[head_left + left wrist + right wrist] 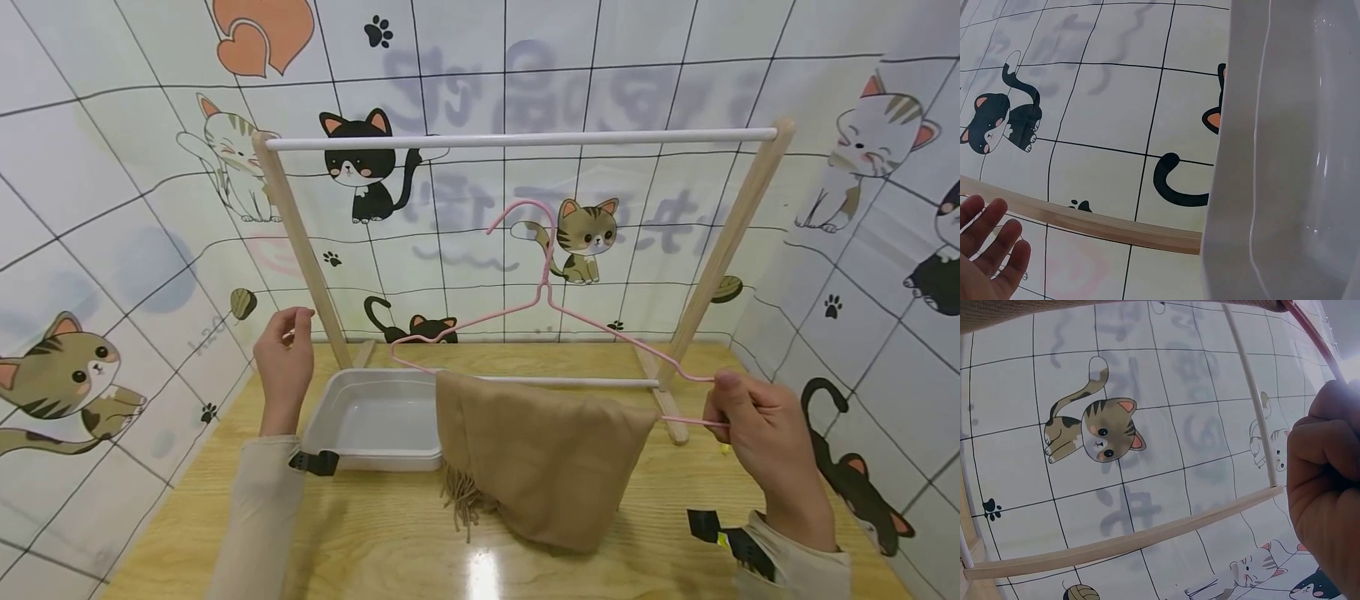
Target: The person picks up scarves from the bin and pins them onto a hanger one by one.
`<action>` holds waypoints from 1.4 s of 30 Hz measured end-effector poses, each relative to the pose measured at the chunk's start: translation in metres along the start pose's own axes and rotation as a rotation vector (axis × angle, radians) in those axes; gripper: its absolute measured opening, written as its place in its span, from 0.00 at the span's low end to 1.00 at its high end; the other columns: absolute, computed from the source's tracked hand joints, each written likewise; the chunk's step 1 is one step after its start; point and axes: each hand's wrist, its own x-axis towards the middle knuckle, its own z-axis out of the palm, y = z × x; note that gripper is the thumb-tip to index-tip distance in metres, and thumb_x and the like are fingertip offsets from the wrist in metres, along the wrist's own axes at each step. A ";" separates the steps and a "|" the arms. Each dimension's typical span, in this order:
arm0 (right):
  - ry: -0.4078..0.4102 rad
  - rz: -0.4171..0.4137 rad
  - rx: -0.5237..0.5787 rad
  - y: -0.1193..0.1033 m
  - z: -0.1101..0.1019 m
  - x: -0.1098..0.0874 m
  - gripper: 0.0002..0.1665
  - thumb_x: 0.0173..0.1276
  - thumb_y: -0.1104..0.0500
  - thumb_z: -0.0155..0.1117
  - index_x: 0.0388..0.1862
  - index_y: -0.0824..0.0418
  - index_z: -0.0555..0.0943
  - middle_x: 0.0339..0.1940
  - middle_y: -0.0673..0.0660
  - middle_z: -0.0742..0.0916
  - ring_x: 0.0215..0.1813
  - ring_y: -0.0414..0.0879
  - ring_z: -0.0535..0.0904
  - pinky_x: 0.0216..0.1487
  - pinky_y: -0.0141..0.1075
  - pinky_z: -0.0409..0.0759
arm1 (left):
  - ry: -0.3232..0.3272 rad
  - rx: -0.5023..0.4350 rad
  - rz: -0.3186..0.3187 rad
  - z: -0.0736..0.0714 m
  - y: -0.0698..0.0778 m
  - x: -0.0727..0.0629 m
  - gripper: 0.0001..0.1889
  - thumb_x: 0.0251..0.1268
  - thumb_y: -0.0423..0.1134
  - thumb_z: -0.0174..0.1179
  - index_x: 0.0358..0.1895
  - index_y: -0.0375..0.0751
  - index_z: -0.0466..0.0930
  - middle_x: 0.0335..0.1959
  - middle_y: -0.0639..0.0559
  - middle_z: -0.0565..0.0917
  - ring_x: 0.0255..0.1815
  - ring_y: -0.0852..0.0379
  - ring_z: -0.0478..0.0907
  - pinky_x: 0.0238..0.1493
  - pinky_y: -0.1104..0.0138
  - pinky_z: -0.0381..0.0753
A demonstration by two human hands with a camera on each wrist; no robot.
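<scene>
In the head view my right hand (pixel 768 429) grips the right end of a pink wire hanger (pixel 480 319), its hook pointing up and to the left. Over the hanger's lower bar drapes a tan scarf (pixel 547 458), with fringe hanging at its left side. My left hand (pixel 285 354) is raised at the left, near the rack's left post, holding nothing; in the left wrist view its fingers (pixel 1007 250) are spread and loosely bent. The right wrist view shows the curled right hand (pixel 1329 469) on the hanger, with an edge of the scarf along the top.
A drying rack with a white top rail (pixel 517 140) and wooden posts (pixel 723 242) stands behind the scarf. A white plastic basin (pixel 375 460) sits on the wooden table (pixel 375 533) at left. Cat-patterned sheeting (pixel 465 100) surrounds the table at the back and sides.
</scene>
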 end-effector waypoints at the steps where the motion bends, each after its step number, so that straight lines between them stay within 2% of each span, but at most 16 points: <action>1: 0.002 0.002 -0.002 0.000 0.000 0.000 0.28 0.83 0.64 0.46 0.16 0.59 0.72 0.11 0.48 0.71 0.12 0.44 0.57 0.12 0.35 0.55 | -0.003 0.000 -0.007 0.001 -0.002 0.001 0.19 0.79 0.48 0.55 0.52 0.33 0.84 0.43 0.53 0.86 0.47 0.71 0.78 0.48 0.76 0.72; 4: 0.006 0.000 0.002 0.001 0.000 0.000 0.28 0.83 0.64 0.46 0.16 0.59 0.72 0.11 0.48 0.70 0.12 0.44 0.57 0.12 0.35 0.55 | -0.016 0.008 -0.029 0.002 -0.006 0.005 0.21 0.80 0.48 0.54 0.56 0.32 0.82 0.50 0.40 0.86 0.53 0.58 0.80 0.49 0.74 0.71; 7: 0.009 -0.007 0.005 0.003 -0.001 0.000 0.29 0.83 0.64 0.46 0.16 0.59 0.72 0.11 0.48 0.70 0.12 0.44 0.57 0.12 0.35 0.55 | -0.028 0.016 -0.053 0.002 -0.010 0.008 0.23 0.80 0.50 0.53 0.59 0.31 0.80 0.53 0.38 0.84 0.58 0.46 0.79 0.51 0.71 0.72; 11: 0.008 -0.008 0.000 0.003 -0.001 0.001 0.29 0.83 0.64 0.46 0.16 0.59 0.72 0.11 0.48 0.71 0.12 0.44 0.57 0.12 0.35 0.55 | -0.041 0.020 -0.074 0.004 -0.010 0.005 0.23 0.80 0.51 0.52 0.58 0.32 0.80 0.53 0.39 0.84 0.57 0.50 0.79 0.51 0.73 0.72; 15: 0.005 0.006 -0.009 0.003 -0.001 0.001 0.29 0.84 0.63 0.46 0.16 0.59 0.73 0.11 0.48 0.71 0.12 0.44 0.57 0.12 0.35 0.55 | -0.115 -0.011 -0.014 0.009 0.009 -0.004 0.20 0.80 0.48 0.54 0.53 0.33 0.84 0.49 0.40 0.86 0.50 0.61 0.81 0.48 0.79 0.74; 17: 0.009 0.014 -0.014 0.002 0.000 0.002 0.29 0.84 0.63 0.46 0.16 0.59 0.73 0.11 0.48 0.71 0.12 0.44 0.58 0.12 0.35 0.55 | -0.204 -0.063 0.043 0.014 0.024 -0.008 0.18 0.80 0.45 0.54 0.52 0.33 0.85 0.49 0.40 0.87 0.47 0.65 0.81 0.49 0.78 0.75; 19: 0.014 0.020 -0.018 0.003 0.000 0.002 0.29 0.84 0.63 0.47 0.16 0.59 0.73 0.11 0.48 0.71 0.12 0.44 0.58 0.12 0.36 0.55 | -0.331 -0.113 0.103 0.020 0.042 -0.014 0.16 0.81 0.43 0.53 0.53 0.34 0.84 0.50 0.41 0.87 0.49 0.65 0.81 0.52 0.76 0.76; 22: 0.021 0.021 -0.022 0.003 0.000 0.001 0.29 0.83 0.63 0.47 0.16 0.59 0.73 0.11 0.48 0.71 0.12 0.43 0.58 0.12 0.35 0.55 | -0.564 -0.158 0.168 0.029 0.067 -0.025 0.16 0.82 0.43 0.51 0.59 0.38 0.81 0.54 0.43 0.87 0.55 0.57 0.83 0.54 0.68 0.78; 24: 0.015 0.017 -0.018 0.003 0.001 0.001 0.29 0.84 0.63 0.46 0.16 0.59 0.73 0.11 0.48 0.71 0.12 0.44 0.57 0.12 0.35 0.55 | -0.701 -0.157 0.202 0.033 0.081 -0.031 0.18 0.83 0.46 0.49 0.63 0.41 0.79 0.55 0.46 0.86 0.58 0.51 0.82 0.54 0.63 0.79; 26: 0.007 0.014 -0.016 0.003 0.002 0.001 0.29 0.84 0.63 0.46 0.16 0.59 0.73 0.11 0.48 0.71 0.12 0.44 0.57 0.12 0.35 0.55 | -0.799 -0.149 0.215 0.037 0.091 -0.035 0.19 0.83 0.49 0.48 0.63 0.44 0.79 0.55 0.49 0.86 0.57 0.49 0.83 0.52 0.59 0.81; 28: 0.005 0.014 -0.013 0.003 0.002 0.001 0.29 0.84 0.63 0.46 0.16 0.59 0.73 0.11 0.48 0.71 0.12 0.44 0.57 0.12 0.35 0.55 | -0.871 -0.147 0.217 0.039 0.098 -0.035 0.17 0.82 0.50 0.50 0.60 0.46 0.82 0.52 0.51 0.87 0.54 0.51 0.85 0.50 0.56 0.82; 32: 0.007 0.010 -0.007 0.003 0.001 0.001 0.28 0.84 0.63 0.46 0.17 0.59 0.73 0.12 0.47 0.71 0.12 0.44 0.57 0.12 0.35 0.55 | -1.012 -0.127 0.185 0.041 0.101 -0.028 0.11 0.78 0.48 0.57 0.48 0.50 0.87 0.44 0.54 0.89 0.44 0.54 0.88 0.46 0.56 0.86; 35: -0.008 -0.028 0.007 0.003 0.001 0.002 0.28 0.83 0.65 0.46 0.17 0.58 0.73 0.12 0.47 0.71 0.12 0.43 0.58 0.12 0.35 0.56 | -1.147 -0.130 0.150 0.043 0.093 -0.021 0.11 0.78 0.46 0.57 0.42 0.48 0.88 0.39 0.52 0.89 0.40 0.52 0.88 0.41 0.57 0.88; 38: -0.028 -0.067 0.027 0.003 0.002 0.003 0.28 0.83 0.66 0.46 0.17 0.58 0.72 0.12 0.47 0.72 0.12 0.41 0.59 0.12 0.34 0.56 | -1.268 -0.176 0.108 0.044 0.081 -0.017 0.15 0.81 0.42 0.53 0.38 0.42 0.88 0.36 0.47 0.88 0.39 0.49 0.87 0.37 0.56 0.88; 40: -0.035 -0.083 0.034 0.003 0.003 0.003 0.28 0.83 0.67 0.46 0.16 0.57 0.72 0.12 0.47 0.72 0.12 0.41 0.59 0.11 0.34 0.56 | -1.315 -0.231 0.081 0.044 0.074 -0.016 0.17 0.83 0.40 0.49 0.37 0.38 0.86 0.35 0.44 0.88 0.39 0.44 0.87 0.35 0.54 0.89; 42: -0.039 -0.081 0.042 0.004 0.004 0.003 0.28 0.82 0.67 0.47 0.16 0.57 0.71 0.12 0.47 0.71 0.12 0.40 0.59 0.11 0.34 0.56 | -1.319 -0.282 0.055 0.043 0.069 -0.019 0.18 0.84 0.40 0.48 0.38 0.37 0.85 0.34 0.43 0.87 0.38 0.43 0.86 0.34 0.53 0.88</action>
